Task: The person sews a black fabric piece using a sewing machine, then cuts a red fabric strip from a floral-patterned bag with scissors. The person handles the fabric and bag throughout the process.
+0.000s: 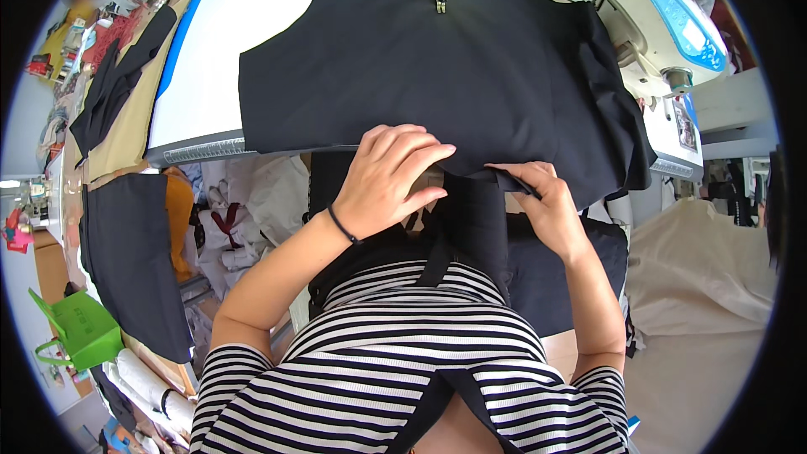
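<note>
Where the white sewing table (252, 25) carries the work, you have these items, largest first.

Sewing table: white top; its near edge runs left to right just above your hands.

Large black fabric panel (420, 59): spread flat across the table, far edge under the needle of the sewing machine (622, 0) at the table's far right, near edge hanging over the near edge of the table and meeting your hands.

Second black piece (475, 227): narrower, long axis running from the table's near edge down toward your striped shirt (403, 345); it hangs between your two hands, below the panel's near edge.

Your left hand (391, 181): palm down, fingers spread and lightly curled, pressing on the fabric at the near edge, just left of the narrow piece. It grips nothing you can see.

Your right hand (542, 197): closed in a pinch on a fold of black fabric where the narrow piece meets the panel. It is the nearer hand to that join, which lies just left of its fingertips.

Black hair band (343, 225): on your left wrist.
</note>
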Action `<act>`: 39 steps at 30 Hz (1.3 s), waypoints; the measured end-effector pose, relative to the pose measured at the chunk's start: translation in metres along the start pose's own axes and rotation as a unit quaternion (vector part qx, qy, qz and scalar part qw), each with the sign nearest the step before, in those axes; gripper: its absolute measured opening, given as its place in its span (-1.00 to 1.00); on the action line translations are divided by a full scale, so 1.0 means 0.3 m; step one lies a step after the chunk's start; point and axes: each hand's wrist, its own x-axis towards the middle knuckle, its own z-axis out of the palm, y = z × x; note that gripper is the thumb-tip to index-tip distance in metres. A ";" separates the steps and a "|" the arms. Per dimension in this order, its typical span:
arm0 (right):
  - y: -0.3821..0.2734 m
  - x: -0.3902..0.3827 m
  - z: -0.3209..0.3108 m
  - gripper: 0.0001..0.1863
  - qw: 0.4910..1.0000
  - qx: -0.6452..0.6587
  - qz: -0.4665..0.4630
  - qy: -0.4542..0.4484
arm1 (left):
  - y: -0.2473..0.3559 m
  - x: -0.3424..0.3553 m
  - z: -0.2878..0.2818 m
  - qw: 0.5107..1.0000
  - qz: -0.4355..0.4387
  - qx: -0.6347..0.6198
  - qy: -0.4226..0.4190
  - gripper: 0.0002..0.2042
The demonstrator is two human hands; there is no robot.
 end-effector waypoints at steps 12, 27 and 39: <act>-0.004 0.021 -0.037 -0.81 0.977 0.162 0.135 -0.022 | -0.026 0.052 0.045 0.999 0.028 0.002 0.022 -0.77; 0.091 0.122 -0.159 -0.57 0.930 -0.303 -0.128 0.161 | -0.048 0.025 0.082 0.993 0.100 0.025 0.064 -0.90; 0.169 0.247 -0.206 -0.46 0.911 -0.400 -0.043 0.092 | -0.050 0.041 0.050 0.996 0.014 -0.083 -0.011 -0.87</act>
